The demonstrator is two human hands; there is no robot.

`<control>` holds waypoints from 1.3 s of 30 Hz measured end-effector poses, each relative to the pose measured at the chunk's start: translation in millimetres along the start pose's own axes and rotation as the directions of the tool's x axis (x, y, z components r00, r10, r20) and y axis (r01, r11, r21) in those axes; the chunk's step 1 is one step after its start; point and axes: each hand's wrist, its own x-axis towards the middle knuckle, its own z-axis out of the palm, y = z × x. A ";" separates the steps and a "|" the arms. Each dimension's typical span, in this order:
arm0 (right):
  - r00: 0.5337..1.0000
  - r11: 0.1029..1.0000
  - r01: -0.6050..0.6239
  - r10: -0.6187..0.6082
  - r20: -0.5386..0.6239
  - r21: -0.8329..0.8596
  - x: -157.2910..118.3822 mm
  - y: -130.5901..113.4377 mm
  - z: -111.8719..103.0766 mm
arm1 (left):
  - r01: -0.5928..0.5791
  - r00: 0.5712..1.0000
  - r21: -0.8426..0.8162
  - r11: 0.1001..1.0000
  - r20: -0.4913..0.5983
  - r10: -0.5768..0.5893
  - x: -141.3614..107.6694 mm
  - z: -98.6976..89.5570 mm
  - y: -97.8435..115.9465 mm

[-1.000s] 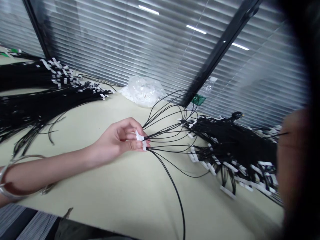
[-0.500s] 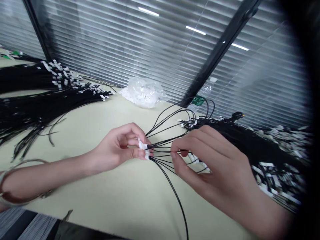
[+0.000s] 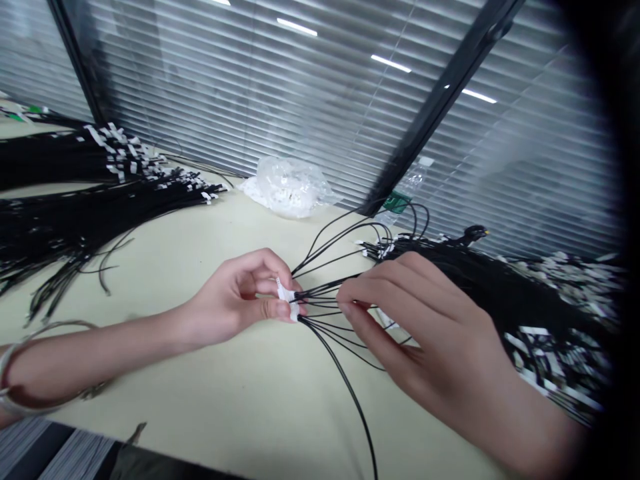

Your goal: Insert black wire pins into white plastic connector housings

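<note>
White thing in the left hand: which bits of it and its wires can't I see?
Head view:
Part of the white thing, hidden by the left hand.
Stretches of black wires, hidden by the right hand.
Rest of the drooping wire, cut off by the bottom edge.

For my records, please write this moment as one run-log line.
left hand: holding white piece | right hand: pinching at black wires | behind: clear plastic bag | both sides: black cable bundles
</note>
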 end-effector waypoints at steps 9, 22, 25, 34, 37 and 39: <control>1.000 1.000 0.002 -0.002 0.005 -0.006 -1.6 1.8 2.0 | 0.025 1.000 -0.022 0.999 0.012 -0.025 0.2 0.2 -0.4; 0.998 0.997 0.063 -0.063 0.003 0.034 -5.6 -1.9 15.0 | 0.039 0.998 0.115 0.993 0.036 -0.043 -3.2 1.0 0.7; 0.996 0.995 0.081 -0.083 0.028 0.059 -6.3 -1.8 18.3 | 0.038 0.997 0.117 0.992 0.059 -0.045 -4.7 1.7 -0.9; 0.994 0.991 0.070 -0.079 0.071 0.113 -9.8 -1.7 25.9 | 0.082 0.995 0.106 0.991 0.047 -0.087 -4.7 3.2 -2.4; 0.994 0.992 0.070 -0.078 0.071 0.108 -9.3 -0.7 27.4 | 0.085 0.995 0.095 0.992 0.050 -0.090 -4.3 3.8 -2.2; 0.994 0.992 0.080 -0.087 0.067 0.095 -8.1 -0.5 25.1 | 0.076 0.995 0.081 0.994 0.056 -0.080 -3.4 4.2 -1.6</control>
